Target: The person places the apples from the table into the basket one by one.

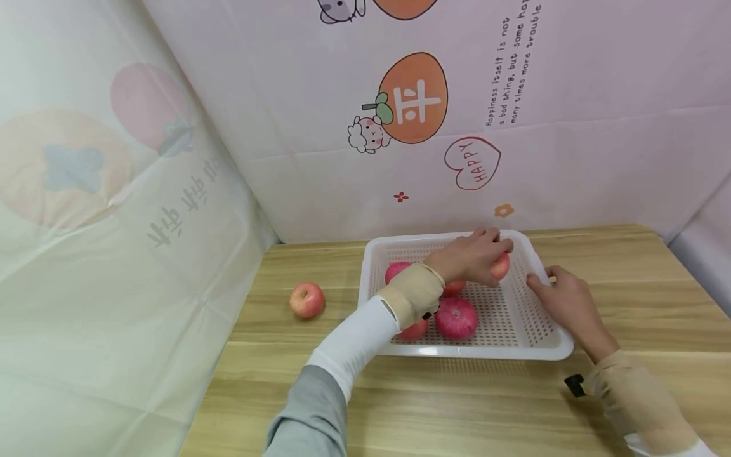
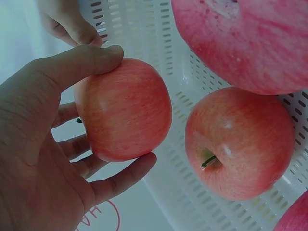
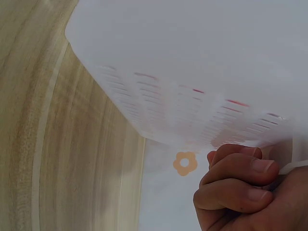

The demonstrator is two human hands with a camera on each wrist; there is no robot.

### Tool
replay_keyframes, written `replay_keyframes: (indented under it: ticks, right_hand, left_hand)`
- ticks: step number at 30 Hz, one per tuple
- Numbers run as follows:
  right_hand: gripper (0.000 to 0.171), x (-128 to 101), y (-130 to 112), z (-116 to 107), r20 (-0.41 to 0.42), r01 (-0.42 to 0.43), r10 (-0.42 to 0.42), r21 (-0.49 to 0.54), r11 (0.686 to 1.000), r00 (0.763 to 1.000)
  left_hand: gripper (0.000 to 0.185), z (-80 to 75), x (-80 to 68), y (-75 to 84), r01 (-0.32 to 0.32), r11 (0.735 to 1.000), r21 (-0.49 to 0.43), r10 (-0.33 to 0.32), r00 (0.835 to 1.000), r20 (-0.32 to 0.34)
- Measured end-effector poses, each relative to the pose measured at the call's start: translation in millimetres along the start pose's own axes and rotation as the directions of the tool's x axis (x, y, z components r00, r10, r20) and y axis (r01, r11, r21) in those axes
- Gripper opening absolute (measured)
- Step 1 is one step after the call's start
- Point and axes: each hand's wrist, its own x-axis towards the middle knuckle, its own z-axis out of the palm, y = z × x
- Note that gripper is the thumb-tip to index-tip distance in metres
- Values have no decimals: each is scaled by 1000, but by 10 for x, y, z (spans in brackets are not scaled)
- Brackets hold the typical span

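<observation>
My left hand (image 1: 471, 257) reaches over the white plastic basket (image 1: 457, 351) and grips a red apple (image 1: 500, 266) near its right end. In the left wrist view, the thumb presses one side of that apple (image 2: 127, 110) while the fingers curl round the other. Beside it in the basket lies another apple (image 2: 240, 144), its stem showing, next to a larger pink fruit (image 2: 250, 43). My right hand (image 1: 571, 301) holds the basket's right rim, thumb on the inside. The right wrist view shows its curled fingers (image 3: 236, 178) against the outside of the slotted wall (image 3: 183, 53).
One apple (image 1: 306, 300) lies alone on the wooden table (image 1: 274, 381), left of the basket. Several fruits, including a pink one (image 1: 457, 318), sit in the basket's left and middle. A printed cloth (image 1: 320, 184) hangs behind the table, and another (image 1: 114, 304) on the left.
</observation>
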Motion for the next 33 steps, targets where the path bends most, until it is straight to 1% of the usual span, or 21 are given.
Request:
replay_keyframes:
  ticks: [7, 11, 14, 19, 24, 33]
  right_hand:
    - [64, 9, 11, 0, -13, 13, -13, -7, 1000, 1000]
    - [63, 11, 12, 9, -21, 18, -18, -1, 1000, 1000]
    - [63, 13, 11, 12, -24, 19, -19, 3, 1000, 1000]
    - [64, 15, 18, 15, -26, 16, -16, 0, 1000, 1000]
    - [64, 17, 16, 14, -24, 11, -11, -1, 1000, 1000]
    - [64, 18, 18, 4, -13, 5, -5, 0, 1000, 1000]
  left_hand:
    - [73, 32, 100, 14, 17, 1000, -23, -16, 1000, 22]
    - [73, 26, 126, 29, 23, 999, -38, -22, 999, 40]
    - [73, 15, 127, 40, 27, 999, -40, -25, 998, 49]
    - [71, 22, 121, 53, 17, 1000, -22, -16, 999, 39]
    - [70, 54, 129, 62, 12, 1000, -10, -12, 999, 48]
    - [72, 118, 147, 57, 24, 1000, -5, -24, 998, 61]
